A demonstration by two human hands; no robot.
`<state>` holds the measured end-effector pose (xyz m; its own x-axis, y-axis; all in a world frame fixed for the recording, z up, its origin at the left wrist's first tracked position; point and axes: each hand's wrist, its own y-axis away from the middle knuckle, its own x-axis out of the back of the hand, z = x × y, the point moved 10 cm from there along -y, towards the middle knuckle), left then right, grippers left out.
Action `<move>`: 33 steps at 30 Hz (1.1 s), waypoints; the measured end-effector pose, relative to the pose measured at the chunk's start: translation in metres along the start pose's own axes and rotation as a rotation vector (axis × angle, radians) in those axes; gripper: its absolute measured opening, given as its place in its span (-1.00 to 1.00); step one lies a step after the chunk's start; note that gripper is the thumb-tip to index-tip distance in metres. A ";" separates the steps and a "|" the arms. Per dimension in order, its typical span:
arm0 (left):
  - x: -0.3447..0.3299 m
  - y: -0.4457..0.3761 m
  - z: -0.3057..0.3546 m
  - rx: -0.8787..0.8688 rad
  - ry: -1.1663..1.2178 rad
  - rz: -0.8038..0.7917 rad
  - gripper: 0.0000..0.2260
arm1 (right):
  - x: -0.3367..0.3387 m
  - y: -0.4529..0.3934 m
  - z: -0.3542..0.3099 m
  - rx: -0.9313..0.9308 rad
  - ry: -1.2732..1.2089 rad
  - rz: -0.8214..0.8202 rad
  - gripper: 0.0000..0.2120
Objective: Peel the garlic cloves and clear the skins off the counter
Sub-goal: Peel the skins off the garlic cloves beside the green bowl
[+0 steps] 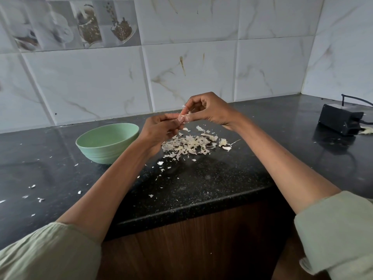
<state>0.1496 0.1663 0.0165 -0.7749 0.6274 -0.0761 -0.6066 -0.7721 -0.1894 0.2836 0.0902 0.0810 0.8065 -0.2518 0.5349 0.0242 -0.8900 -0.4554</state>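
Both hands meet above the pile of skins [189, 145] on the black counter [201, 184]: the left hand [159, 128] and right hand [207, 110] pinch one garlic clove [182, 119]. Left of the pile sits a green bowl [107, 143]; far right, a black box [340, 121].

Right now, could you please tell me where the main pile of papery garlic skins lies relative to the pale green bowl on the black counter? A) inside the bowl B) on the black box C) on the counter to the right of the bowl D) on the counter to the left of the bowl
C: the main pile of papery garlic skins lies on the black counter, right of the pale green bowl, below both hands.
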 end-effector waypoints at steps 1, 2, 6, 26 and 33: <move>0.001 0.000 0.001 -0.010 0.011 0.005 -0.89 | -0.001 0.000 0.001 -0.004 -0.012 -0.010 -0.78; 0.002 -0.001 0.002 -0.022 0.015 0.013 -0.87 | -0.002 -0.001 0.002 -0.016 -0.026 -0.021 -0.80; 0.008 -0.002 0.004 -0.062 -0.054 0.049 -0.63 | 0.002 -0.004 0.012 -0.101 -0.036 0.021 -0.82; -0.008 0.006 0.020 -0.303 -0.571 0.044 -0.79 | -0.005 0.004 0.028 -0.193 0.163 -0.149 -0.75; -0.029 0.011 0.022 -0.442 -0.815 0.000 -0.86 | 0.040 0.012 0.074 -0.361 0.625 -0.046 -0.90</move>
<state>0.1613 0.1369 0.0384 -0.7618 0.2333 0.6043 -0.6138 -0.5583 -0.5582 0.3598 0.0975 0.0448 0.3183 -0.2856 0.9039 -0.2334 -0.9478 -0.2173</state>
